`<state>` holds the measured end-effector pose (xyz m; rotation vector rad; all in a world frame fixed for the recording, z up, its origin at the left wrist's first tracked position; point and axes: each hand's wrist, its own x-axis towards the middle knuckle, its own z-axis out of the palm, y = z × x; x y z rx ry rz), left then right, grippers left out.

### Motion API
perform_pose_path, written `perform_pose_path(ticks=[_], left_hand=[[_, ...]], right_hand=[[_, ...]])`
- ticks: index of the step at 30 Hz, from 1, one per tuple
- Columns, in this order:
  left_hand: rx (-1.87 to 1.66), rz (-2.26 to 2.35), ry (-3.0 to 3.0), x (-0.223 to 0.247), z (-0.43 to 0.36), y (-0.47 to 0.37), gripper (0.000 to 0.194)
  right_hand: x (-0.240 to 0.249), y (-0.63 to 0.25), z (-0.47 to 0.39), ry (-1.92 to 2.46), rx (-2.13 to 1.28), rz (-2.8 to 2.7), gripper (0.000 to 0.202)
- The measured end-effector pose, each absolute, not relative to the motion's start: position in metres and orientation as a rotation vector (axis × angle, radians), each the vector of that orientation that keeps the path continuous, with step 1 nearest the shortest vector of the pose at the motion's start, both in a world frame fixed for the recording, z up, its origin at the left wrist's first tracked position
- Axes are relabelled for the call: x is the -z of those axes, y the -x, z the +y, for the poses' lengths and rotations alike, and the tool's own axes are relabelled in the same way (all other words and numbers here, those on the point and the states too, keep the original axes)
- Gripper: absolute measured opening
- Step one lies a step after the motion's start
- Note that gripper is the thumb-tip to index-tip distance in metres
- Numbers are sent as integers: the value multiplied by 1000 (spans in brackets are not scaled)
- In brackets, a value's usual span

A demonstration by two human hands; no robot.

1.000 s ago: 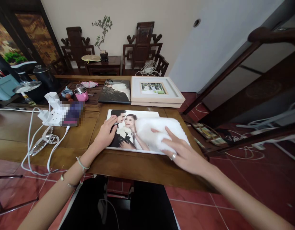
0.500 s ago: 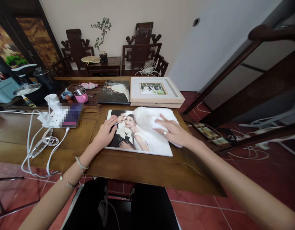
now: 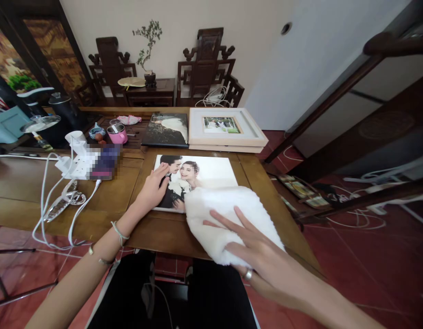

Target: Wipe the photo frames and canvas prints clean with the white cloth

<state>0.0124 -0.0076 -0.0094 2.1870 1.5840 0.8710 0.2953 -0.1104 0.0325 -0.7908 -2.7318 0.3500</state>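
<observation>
A wedding photo panel point(image 3: 214, 169) lies flat on the brown wooden table point(image 3: 146, 237), showing a couple on a white background. My left hand point(image 3: 152, 187) rests on its left edge, fingers stretched out and flat. Over the panel's lower right part and past its near edge spreads a fluffy white cloth point(image 3: 211, 205). My right hand point(image 3: 245, 237) presses on this cloth with fingers spread across the top, while a ringed finger shows below its near edge. The cloth covers the panel's lower right corner.
Behind the panel lie a dark photo panel point(image 3: 166, 130) and stacked framed pictures point(image 3: 228, 142). At left are a power strip point(image 3: 81, 167) with white cables, a clear hair claw point(image 3: 62, 203), a pink cup point(image 3: 118, 137) and a black kettle point(image 3: 60, 107).
My right hand has drawn the white cloth from the panel's upper right down toward me, over its near edge. More of the panel's upper right now shows. My left hand stays put.
</observation>
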Motion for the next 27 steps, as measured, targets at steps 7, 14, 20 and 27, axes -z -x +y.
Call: perform_pose_path(ticks=[7,14,20,27], left_hand=[[-833,1564,-2187,6,-9,-12,44],[-835,1561,-2198,6,-9,-11,43],[-825,1560,-2176,6,-8,-12,44],[-832,1553,-2199,6,-7,-11,44]], right_hand=[[-41,-281,-49,914,-458,-2678,26],[-32,-260,25,1079,-318,-2579,27],[-27,-265,-34,994,-290,-2643,29],[-38,-285,-92,791,-372,-2772,29]])
